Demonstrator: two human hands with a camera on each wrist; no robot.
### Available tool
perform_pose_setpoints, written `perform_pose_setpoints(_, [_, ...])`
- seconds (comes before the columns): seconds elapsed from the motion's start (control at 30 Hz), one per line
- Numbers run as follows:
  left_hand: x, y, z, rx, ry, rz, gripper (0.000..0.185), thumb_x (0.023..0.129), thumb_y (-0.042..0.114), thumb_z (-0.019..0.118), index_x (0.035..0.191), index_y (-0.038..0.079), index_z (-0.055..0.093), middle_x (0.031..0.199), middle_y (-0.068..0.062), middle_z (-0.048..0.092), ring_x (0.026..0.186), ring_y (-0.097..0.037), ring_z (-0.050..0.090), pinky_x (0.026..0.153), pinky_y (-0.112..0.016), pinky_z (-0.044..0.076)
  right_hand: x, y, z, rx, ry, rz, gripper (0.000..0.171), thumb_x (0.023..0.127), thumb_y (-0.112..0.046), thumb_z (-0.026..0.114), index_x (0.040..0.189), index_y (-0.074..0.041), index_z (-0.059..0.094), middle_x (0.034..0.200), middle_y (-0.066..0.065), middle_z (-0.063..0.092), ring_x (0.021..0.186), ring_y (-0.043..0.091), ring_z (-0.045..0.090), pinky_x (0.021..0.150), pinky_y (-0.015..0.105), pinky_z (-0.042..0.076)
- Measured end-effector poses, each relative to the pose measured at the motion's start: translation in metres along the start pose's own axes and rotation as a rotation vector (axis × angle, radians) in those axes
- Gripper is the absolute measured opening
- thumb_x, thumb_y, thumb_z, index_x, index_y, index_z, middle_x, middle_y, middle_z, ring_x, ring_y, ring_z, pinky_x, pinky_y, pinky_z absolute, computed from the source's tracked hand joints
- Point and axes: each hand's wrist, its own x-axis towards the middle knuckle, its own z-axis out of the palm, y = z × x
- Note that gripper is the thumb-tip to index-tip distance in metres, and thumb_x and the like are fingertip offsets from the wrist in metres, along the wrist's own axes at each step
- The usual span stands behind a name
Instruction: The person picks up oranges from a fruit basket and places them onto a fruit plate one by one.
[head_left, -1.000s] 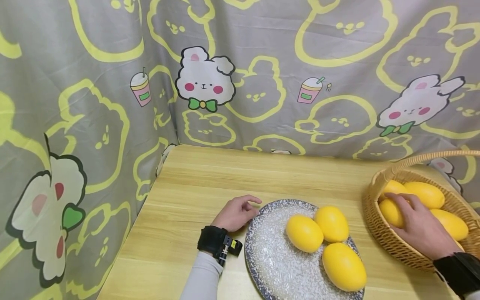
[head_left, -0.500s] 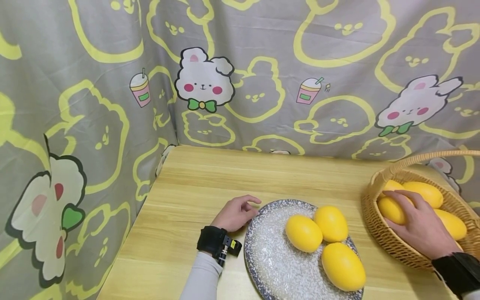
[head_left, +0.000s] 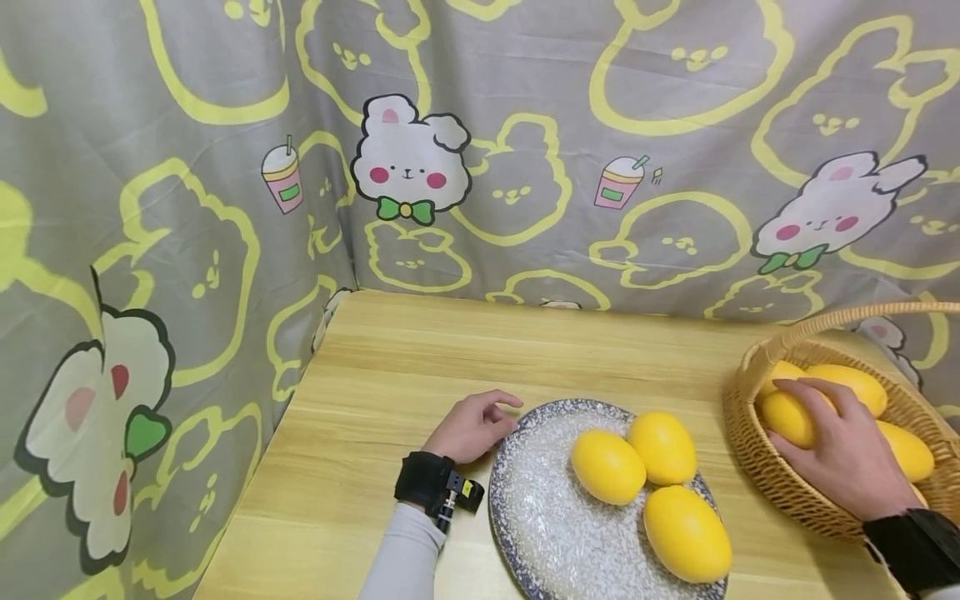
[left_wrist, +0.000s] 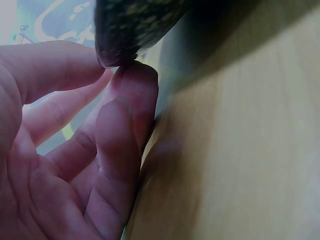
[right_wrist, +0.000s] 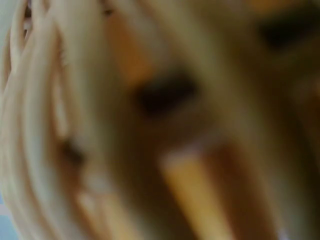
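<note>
— Pictured at lower right?

— Gripping a yellow fruit (head_left: 789,419) with the right hand (head_left: 855,458), inside the basket (head_left: 753,450), close against other fruit (head_left: 847,386). Lost from sight in the right wrist view behind blurred weave.

— And at lower centre?

— Touching the left rim of a plate (head_left: 525,533) with the left hand (head_left: 467,429), loosely bent, without any firm hold to be seen. Set on the bench (head_left: 375,358), loaded toward its right side with three fruit (head_left: 662,447).

— Advised for a clean lift?

— Apparently best to wrap the fruit snugly round its middle, ease it free of its neighbours, then raise it well above the basket's rim, clear of the handle (head_left: 885,309). Likely to slip if pinched too lightly.
</note>
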Motion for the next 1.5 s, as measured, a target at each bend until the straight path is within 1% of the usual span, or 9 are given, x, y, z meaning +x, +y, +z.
perform_pose_setpoints(0.4, [-0.001,-0.001,-0.002,0.005,0.009,0.004,0.030,0.101,0.024,0.065,0.131,0.021,0.069,0.101,0.000,0.075,0.083,-0.010,0.064,0.076,-0.030,0.050,0.002,-0.002,-0.001,-0.006,0.007,0.011,0.069,0.076,-0.007,0.084,0.137,-0.001,0.053,0.135,0.034,0.044,0.113,0.053,0.043,0.075,0.061,0.040])
perform_pose_setpoints(0.63, [0.001,0.003,0.000,-0.003,-0.007,0.016,0.032,0.101,0.024,0.065,0.132,0.021,0.069,0.100,0.000,0.074,0.081,-0.011,0.063,0.076,-0.030,0.049,-0.003,0.004,-0.005,-0.003,-0.021,0.107,0.067,0.083,-0.018,0.082,0.140,-0.001,0.051,0.138,0.037,0.039,0.118,0.054,0.038,0.071,0.058,0.037])
perform_pose_setpoints(0.83, [-0.001,0.002,-0.002,-0.004,-0.005,0.012,0.030,0.102,0.024,0.064,0.132,0.021,0.069,0.100,0.000,0.074,0.082,-0.011,0.063,0.077,-0.030,0.049,-0.006,0.007,-0.003,-0.013,-0.032,0.077,0.068,0.081,-0.014,0.083,0.139,0.001,0.050,0.137,0.038,0.039,0.118,0.056,0.038,0.078,0.066,0.037])
perform_pose_setpoints(0.93, [-0.002,0.000,-0.004,-0.001,-0.004,0.013,0.030,0.102,0.024,0.064,0.132,0.021,0.069,0.099,0.000,0.074,0.081,-0.011,0.063,0.077,-0.030,0.048,-0.006,0.008,-0.004,-0.015,-0.033,0.070,0.068,0.081,-0.015,0.083,0.138,0.001,0.050,0.136,0.038,0.039,0.117,0.056,0.038,0.075,0.064,0.037])
perform_pose_setpoints(1.1, [-0.002,0.000,-0.004,0.000,-0.006,0.015,0.030,0.102,0.024,0.064,0.131,0.021,0.069,0.099,0.000,0.074,0.081,-0.011,0.062,0.076,-0.029,0.048,-0.008,0.005,-0.007,-0.021,-0.026,0.055,0.068,0.080,-0.015,0.084,0.138,0.001,0.051,0.137,0.038,0.039,0.117,0.056,0.038,0.076,0.062,0.037])
perform_pose_setpoints(1.17, [-0.002,0.000,-0.005,-0.001,-0.005,0.012,0.030,0.102,0.024,0.064,0.131,0.021,0.069,0.100,0.000,0.074,0.081,-0.010,0.062,0.076,-0.029,0.048,-0.006,0.000,-0.009,-0.013,-0.007,0.031,0.068,0.079,-0.014,0.084,0.137,0.000,0.052,0.137,0.036,0.041,0.118,0.054,0.038,0.078,0.057,0.036])
perform_pose_setpoints(1.23, [-0.002,0.000,-0.005,-0.001,-0.005,0.008,0.030,0.102,0.024,0.064,0.132,0.021,0.069,0.100,0.000,0.074,0.081,-0.010,0.062,0.076,-0.029,0.048,-0.003,-0.005,-0.013,-0.009,0.018,-0.002,0.067,0.078,-0.013,0.084,0.137,-0.001,0.054,0.137,0.034,0.043,0.117,0.052,0.040,0.077,0.045,0.035])
perform_pose_setpoints(1.33, [-0.003,0.000,-0.005,0.002,-0.006,0.008,0.031,0.102,0.024,0.064,0.132,0.021,0.068,0.101,0.000,0.074,0.080,-0.010,0.062,0.075,-0.028,0.048,0.002,-0.016,-0.019,-0.001,0.054,-0.054,0.069,0.075,-0.013,0.086,0.136,-0.003,0.056,0.137,0.032,0.045,0.115,0.048,0.042,0.076,0.032,0.031])
perform_pose_setpoints(1.5, [-0.003,0.001,-0.004,0.001,-0.004,0.013,0.030,0.101,0.024,0.065,0.131,0.020,0.069,0.099,0.000,0.073,0.080,-0.010,0.062,0.074,-0.028,0.048,0.009,-0.039,-0.027,0.009,0.084,-0.142,0.068,0.077,-0.014,0.087,0.137,-0.007,0.057,0.139,0.029,0.046,0.117,0.045,0.043,0.076,0.027,0.029])
